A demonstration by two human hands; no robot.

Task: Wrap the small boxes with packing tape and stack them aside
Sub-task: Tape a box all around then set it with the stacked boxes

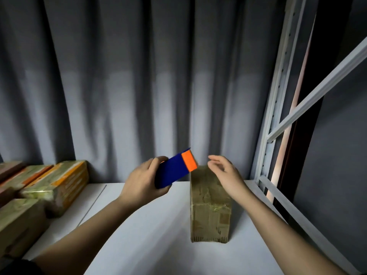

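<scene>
Small box (210, 203) stands upright on white table (151, 225), already shiny with tape. Looks light, stiff, slippery; hold by side faces. Left hand (143, 181) grips blue-orange tape dispenser (176, 167). Right hand (224, 173) loose, holds nothing, over box top. Wrapped boxes (53, 183) stacked at left. No readable writing.

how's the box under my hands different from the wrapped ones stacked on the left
The box in the middle stands upright on end on the white table; the stacked boxes on the left lie flat on their long sides. The middle box stands alone, apart from the pile. It looks plain brown, while the left ones show orange through their wrap. The right hand is at its top and the left hand holds a blue and orange tape dispenser beside it. All show glossy tape.
</scene>
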